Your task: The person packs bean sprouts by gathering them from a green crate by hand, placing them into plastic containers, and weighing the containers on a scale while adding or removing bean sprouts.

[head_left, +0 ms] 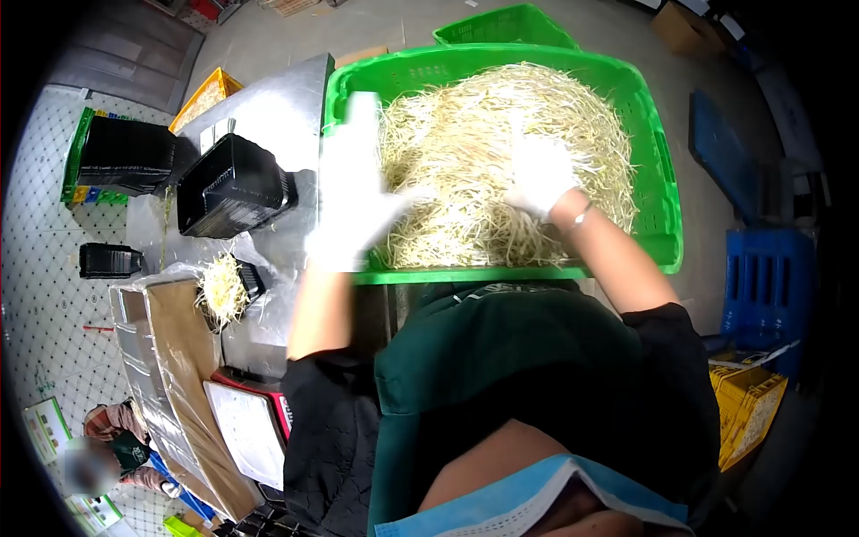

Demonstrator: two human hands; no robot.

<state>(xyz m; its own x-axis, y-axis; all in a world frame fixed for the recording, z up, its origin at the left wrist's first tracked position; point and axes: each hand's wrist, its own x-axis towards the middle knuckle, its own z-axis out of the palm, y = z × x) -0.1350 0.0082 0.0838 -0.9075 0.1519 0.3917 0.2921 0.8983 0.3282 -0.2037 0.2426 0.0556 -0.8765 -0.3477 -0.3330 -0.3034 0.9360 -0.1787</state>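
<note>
A large green crate (662,179) holds a heap of pale bean sprouts (465,116). My left hand (353,192), in a white glove, is over the crate's left edge, its fingers spread and nothing held. My right hand (541,174), also white-gloved, rests on the sprouts right of the middle; glare hides its fingers, some of which reach into the heap. Left of the crate, a small black tray (250,277) lies on the metal table with a bunch of sprouts (224,291) in it.
Stacked black trays (233,188) stand on the metal table (286,98), with another stack (125,157) farther left. A cardboard box (183,358) and a white scale (246,430) are at the lower left. Another person (130,452) is beyond. Blue (769,286) and yellow crates (747,412) are at right.
</note>
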